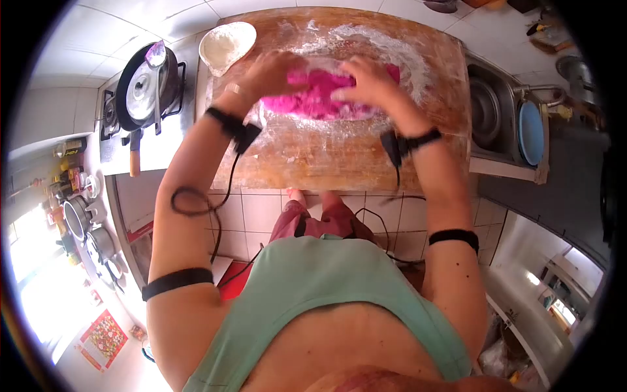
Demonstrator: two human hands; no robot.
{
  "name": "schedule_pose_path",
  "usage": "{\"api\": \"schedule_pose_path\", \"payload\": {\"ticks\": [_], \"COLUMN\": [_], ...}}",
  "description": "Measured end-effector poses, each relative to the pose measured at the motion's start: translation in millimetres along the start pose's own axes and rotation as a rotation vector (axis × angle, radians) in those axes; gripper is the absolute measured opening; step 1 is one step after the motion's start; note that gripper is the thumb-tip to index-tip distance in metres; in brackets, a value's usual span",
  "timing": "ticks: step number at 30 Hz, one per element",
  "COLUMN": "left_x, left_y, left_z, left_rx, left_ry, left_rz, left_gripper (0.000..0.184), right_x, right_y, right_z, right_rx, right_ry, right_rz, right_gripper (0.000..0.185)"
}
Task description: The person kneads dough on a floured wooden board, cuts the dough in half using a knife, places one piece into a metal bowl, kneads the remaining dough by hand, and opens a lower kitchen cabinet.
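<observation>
A bright pink, uneven mass of dough [319, 95] lies on a floured wooden board [313, 153]. From the left, my left hand [273, 73] reaches over its edge, slightly blurred, with fingers stretched toward the middle. My right hand [367, 81] is over the dough's right part, thumb and fingers spread apart. Both hands are at the dough, but exact contact under the fingers is hidden. White flour [398, 49] is scattered behind and to the right of it. Near the board's far left corner stands a cream bowl [227, 46] with pale powder inside.
Left of the board is a stove with a black pan [124, 98]; a spatula [157, 65] lies across it. To the right are a metal sink [483, 108], a tap [539, 91] and a blue basin [531, 132]. Black cables [219, 222] hang from the wrist straps.
</observation>
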State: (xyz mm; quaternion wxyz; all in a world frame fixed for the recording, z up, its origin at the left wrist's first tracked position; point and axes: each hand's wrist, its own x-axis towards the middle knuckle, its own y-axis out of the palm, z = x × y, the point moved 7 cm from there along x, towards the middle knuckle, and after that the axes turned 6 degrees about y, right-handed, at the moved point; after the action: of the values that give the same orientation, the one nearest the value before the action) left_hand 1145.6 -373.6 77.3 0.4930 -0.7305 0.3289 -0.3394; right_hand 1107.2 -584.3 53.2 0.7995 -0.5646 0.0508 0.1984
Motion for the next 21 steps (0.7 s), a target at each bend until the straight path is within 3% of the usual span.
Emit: {"api": "schedule_pose_path", "payload": {"ticks": [1,3,4,6,8,9,11,13,14,15,17,18,21], "left_x": [-17.0,-65.1,-78.7,-115.3,-124.5,-120.0,-95.0,-62.1,-45.4,-21.8,-0.1,0.6,-25.3], "left_y": [0.8,0.2,-6.8,20.3,37.1,40.1,33.2,28.8,27.3,24.0,32.8,29.4,17.3], "left_z": [-18.2,-73.9,-101.4,-121.6,-119.3,-112.2,-89.9,-46.1,-20.4,2.4,43.3,43.7,3.3], "left_rx": [0.02,0.078,0.109,0.182,0.24,0.276,0.249,0.234,0.162,-0.019,0.076,0.035,-0.089], "left_ry": [-0.079,-0.046,-0.073,-0.08,-0.082,-0.076,-0.091,-0.211,-0.237,-0.288,-0.361,-0.282,-0.073], "left_rz": [0.062,-0.018,0.016,-0.001,-0.001,-0.031,-0.16,-0.216,-0.308,-0.256,-0.094,-0.137,-0.253], "left_gripper": [0.062,0.087,0.094,0.085,0.077,0.072,0.06,0.061,0.058,0.051,0.047,0.047,0.05], "right_x": [-30.3,-92.8,-120.6,-136.0,-141.2,-133.8,-96.8,-45.2,-15.6,9.9,38.2,32.5,-10.6], "right_y": [7.0,29.1,36.6,59.9,85.3,83.2,67.1,49.2,33.8,18.8,-1.2,-11.0,6.0], "right_z": [12.3,27.2,38.5,41.8,33.8,31.6,19.7,-4.2,-16.4,-26.9,-39.1,-30.5,-14.5], "right_rx": [-0.121,-0.137,-0.149,-0.159,-0.275,-0.275,-0.273,-0.339,-0.247,-0.156,-0.012,0.013,-0.206], "right_ry": [-0.02,-0.156,-0.165,-0.177,-0.213,-0.218,-0.209,-0.138,-0.072,-0.006,0.026,0.021,-0.009], "right_rz": [-0.12,-0.471,-0.542,-0.614,-0.826,-0.822,-0.834,-0.767,-0.606,-0.447,-0.348,-0.33,-0.318], "right_gripper": [0.09,0.08,0.072,0.064,0.048,0.048,0.029,0.035,0.038,0.042,0.051,0.042,0.048]}}
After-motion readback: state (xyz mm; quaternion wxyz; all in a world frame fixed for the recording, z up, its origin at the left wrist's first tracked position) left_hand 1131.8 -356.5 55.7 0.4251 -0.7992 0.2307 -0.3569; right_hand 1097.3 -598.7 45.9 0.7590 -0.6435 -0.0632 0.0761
